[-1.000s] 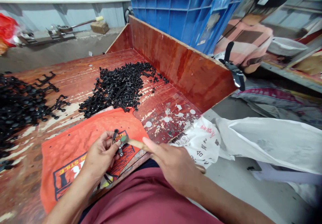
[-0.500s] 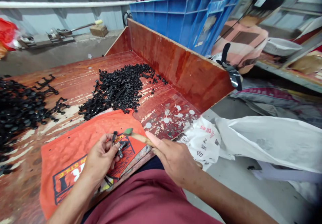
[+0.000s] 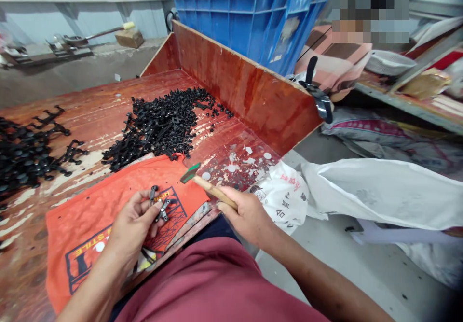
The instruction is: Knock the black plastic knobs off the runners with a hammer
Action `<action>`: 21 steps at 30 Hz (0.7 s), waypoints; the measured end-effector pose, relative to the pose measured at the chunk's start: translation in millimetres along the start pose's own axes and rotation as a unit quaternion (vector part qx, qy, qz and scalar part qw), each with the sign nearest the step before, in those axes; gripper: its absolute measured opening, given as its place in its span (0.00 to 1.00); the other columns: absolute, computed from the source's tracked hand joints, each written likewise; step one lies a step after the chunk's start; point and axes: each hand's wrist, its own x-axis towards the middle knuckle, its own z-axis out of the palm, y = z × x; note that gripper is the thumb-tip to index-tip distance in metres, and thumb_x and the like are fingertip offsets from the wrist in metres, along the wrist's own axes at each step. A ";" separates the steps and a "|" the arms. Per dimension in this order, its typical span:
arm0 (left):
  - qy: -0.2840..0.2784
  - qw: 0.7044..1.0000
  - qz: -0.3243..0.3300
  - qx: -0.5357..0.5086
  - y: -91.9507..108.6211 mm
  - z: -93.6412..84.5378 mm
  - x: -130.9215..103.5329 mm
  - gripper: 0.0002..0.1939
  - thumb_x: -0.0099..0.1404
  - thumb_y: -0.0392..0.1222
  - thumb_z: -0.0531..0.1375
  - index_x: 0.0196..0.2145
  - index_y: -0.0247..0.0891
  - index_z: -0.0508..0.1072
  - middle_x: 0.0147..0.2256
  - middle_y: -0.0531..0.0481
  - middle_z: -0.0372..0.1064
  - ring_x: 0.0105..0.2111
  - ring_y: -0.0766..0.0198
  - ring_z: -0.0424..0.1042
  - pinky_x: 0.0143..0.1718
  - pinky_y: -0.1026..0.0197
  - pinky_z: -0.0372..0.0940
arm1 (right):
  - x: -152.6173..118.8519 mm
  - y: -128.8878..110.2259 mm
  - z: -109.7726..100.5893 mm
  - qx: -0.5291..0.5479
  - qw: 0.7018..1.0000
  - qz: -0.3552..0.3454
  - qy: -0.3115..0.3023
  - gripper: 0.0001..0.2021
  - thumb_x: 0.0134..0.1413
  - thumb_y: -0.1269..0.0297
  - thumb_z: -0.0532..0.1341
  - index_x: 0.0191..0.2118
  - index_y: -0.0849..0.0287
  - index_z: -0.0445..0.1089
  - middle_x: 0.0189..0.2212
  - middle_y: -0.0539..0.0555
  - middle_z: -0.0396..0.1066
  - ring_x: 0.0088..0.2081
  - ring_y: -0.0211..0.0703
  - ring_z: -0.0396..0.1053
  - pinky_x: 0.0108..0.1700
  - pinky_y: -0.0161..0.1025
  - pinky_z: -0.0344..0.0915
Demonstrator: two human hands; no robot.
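Observation:
My left hand (image 3: 135, 220) is closed around a black branched plastic part (image 3: 164, 210), pinched between thumb and fingers above an orange printed cloth (image 3: 108, 191). A darker piece of it sticks up beside my fingertips; whether this is one part or two I cannot tell. In my right hand (image 3: 246, 216) is a small hammer (image 3: 213, 190) with a wooden handle and a green-edged head. The hammer head hangs over the cloth's right side, apart from the black part.
Small black pieces lie in a pile (image 3: 155, 124) behind the cloth, with a second pile (image 3: 25, 153) at left. A wooden side board (image 3: 246, 85) borders the red table. Beyond it stand a blue crate (image 3: 249, 22) and a person in checked cloth. A white bag (image 3: 383, 191) lies at right.
The hammer has lifted away from the black part, up and to the right, and its head has turned. My left hand keeps its hold. The whole view has shifted slightly.

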 end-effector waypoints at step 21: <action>-0.007 0.999 0.013 -0.037 -12.3 -5.3 1.6 0.27 0.55 0.56 0.68 0.45 0.40 0.65 0.23 0.60 0.65 0.15 0.73 0.61 0.13 0.75 0.51 | 60.8 41.6 -29.2 -0.305 0.948 0.025 0.091 0.12 0.67 0.69 0.55 0.51 0.56 0.71 0.41 0.58 0.72 0.43 0.51 0.70 0.43 0.42 0.64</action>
